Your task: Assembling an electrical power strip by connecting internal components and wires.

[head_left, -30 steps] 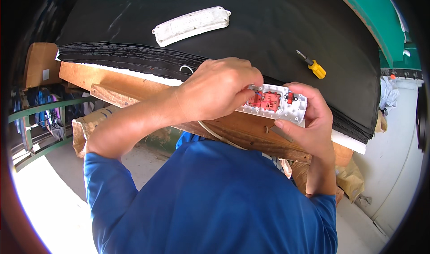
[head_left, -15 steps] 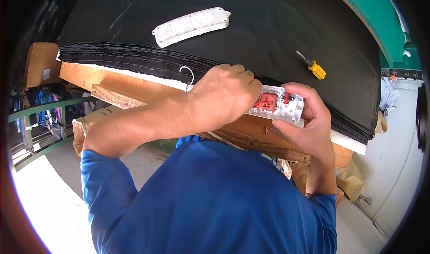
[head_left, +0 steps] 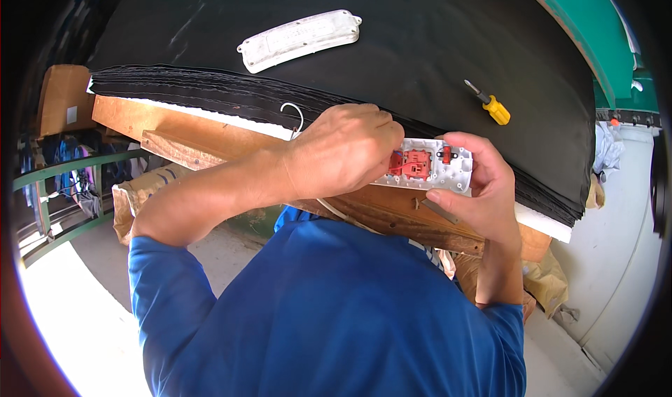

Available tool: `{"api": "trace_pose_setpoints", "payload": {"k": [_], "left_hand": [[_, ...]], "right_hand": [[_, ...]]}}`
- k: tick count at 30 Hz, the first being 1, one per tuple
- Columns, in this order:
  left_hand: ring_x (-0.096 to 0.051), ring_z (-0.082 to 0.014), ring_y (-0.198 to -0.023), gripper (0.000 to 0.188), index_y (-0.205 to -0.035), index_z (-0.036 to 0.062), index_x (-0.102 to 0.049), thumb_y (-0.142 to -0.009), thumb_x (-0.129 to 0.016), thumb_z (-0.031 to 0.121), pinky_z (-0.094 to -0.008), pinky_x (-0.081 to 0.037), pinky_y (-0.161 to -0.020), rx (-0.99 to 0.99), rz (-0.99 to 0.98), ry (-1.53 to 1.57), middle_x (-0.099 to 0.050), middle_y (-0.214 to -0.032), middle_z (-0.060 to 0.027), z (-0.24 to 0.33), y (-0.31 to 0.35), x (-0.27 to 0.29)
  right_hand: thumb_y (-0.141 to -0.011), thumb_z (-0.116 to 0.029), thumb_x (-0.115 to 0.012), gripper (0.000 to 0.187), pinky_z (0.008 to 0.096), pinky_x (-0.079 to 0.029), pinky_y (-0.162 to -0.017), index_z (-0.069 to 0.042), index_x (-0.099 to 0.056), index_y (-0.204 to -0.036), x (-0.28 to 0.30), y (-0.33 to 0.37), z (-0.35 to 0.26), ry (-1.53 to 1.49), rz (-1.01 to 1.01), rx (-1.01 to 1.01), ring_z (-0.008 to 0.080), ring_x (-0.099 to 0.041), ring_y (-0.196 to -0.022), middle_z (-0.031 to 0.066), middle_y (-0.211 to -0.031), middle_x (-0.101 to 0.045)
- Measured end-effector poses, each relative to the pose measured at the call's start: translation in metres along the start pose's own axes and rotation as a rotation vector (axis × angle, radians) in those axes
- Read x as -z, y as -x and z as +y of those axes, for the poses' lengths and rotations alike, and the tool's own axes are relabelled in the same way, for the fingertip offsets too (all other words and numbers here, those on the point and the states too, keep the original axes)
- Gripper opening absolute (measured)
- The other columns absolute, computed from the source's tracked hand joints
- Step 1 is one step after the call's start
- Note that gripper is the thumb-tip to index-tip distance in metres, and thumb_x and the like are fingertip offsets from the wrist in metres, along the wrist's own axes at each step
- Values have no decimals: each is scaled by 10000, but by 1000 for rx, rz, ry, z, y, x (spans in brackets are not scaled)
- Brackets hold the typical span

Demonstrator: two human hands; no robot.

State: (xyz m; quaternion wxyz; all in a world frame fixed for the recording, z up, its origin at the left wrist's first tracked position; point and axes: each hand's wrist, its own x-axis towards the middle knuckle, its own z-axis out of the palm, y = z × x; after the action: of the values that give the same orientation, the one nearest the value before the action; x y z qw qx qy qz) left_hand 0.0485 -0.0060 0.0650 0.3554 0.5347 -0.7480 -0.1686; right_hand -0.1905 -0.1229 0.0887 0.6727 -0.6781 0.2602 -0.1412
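Note:
An opened white power strip housing [head_left: 458,175], with red socket parts [head_left: 418,164], thin red wires and a small red switch [head_left: 447,155] inside, is held over the table's near edge. My right hand [head_left: 490,169] grips its right end, thumb on the near side and fingers on the far side. My left hand [head_left: 346,148] is curled over the left part of the housing and covers it. Its fingertips are hidden behind the knuckles, close to the red wires. A white cable [head_left: 301,117] loops out beside the left wrist, and more cable runs below that hand.
A curved white cover [head_left: 299,40] lies on the stacked black sheets [head_left: 420,40]. To its right is a yellow-handled screwdriver [head_left: 495,108]. Wooden beams [head_left: 185,148] edge the table toward me. A cardboard box [head_left: 64,103] and a green rail [head_left: 84,164] stand at left.
My left hand has shifted slightly left, so more of the red socket parts and wires show. The right hand keeps its grip with hardly any movement.

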Motion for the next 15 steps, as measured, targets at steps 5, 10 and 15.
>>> {"api": "trace_pose_setpoints", "payload": {"k": [5, 10, 15], "left_hand": [[-616, -349, -748, 156, -864, 11, -604, -753, -707, -27, -445, -500, -668, -61, 124, -244, -604, -781, -135, 6, -2, 4], [-618, -337, -734, 140, -862, 26, -591, -783, -698, -19, -432, -494, -661, 19, 159, -172, -602, -773, -132, 4, 1, 12], [-618, -351, -696, 56, -911, 21, -580, -914, -637, 21, -440, -497, -647, 324, 194, -193, -603, -763, -135, -6, 15, 31]], "right_hand": [[-764, 83, -868, 694, 291, -573, -946, 0, -553, -1376, 3, 2, 1, 21, 11, 19, 131, -664, -1112, 59, -1215, -661], [-752, 51, -873, 706, 307, -559, -975, -9, -550, -1378, 10, 4, 3, -3, 39, 43, 154, -673, -1121, 89, -1255, -668], [-767, 103, -852, 684, 306, -579, -946, 7, -550, -1373, 10, 3, 4, -45, 43, 97, 146, -666, -1100, 85, -1215, -664]]}}
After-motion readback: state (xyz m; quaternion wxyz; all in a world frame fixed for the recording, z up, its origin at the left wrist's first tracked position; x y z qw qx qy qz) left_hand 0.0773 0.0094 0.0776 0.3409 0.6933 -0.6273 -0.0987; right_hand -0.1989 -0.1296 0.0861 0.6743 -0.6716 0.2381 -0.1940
